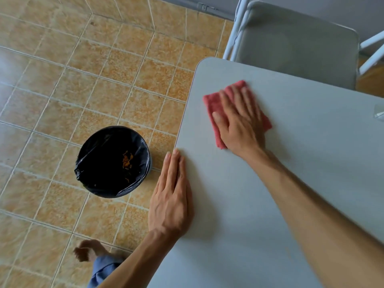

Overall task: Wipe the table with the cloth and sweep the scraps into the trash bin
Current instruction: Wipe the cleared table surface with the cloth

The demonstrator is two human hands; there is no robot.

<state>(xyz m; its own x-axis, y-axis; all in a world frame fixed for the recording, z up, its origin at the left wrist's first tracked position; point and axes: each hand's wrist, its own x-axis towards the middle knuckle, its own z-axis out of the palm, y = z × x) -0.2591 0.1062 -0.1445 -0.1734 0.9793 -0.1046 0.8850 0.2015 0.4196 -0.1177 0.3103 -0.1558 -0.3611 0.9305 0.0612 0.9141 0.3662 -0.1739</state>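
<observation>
1. On the grey table [259, 204], near its far left corner, lies a pink cloth [216, 104], folded flat against the surface
2. Pressing down on it is the right hand [241, 123], palm flat, its fingers [234, 100] spread and stretched out rather than curled; they lie on top of the cloth and grip nothing
3. Cloth shows beyond the fingertips at the far edge, to the left of the thumb, and as a strip on the right side of the hand; the heel of the palm sits at the cloth's near edge
4. The hand and cloth are slightly blurred
5. The left hand [172, 196] rests flat along the left edge of the table, fingers straight and close together, holding nothing, well apart from the cloth
6. Down on the tiled floor [62, 90], just left of the table edge and near the left hand, stands a round trash bin [113, 162] lined with a black bag; orange scraps [127, 160] lie inside it
7. A grey chair [295, 42] stands at the far end of the table
8. A bare foot [89, 249] shows on the floor at the bottom
</observation>
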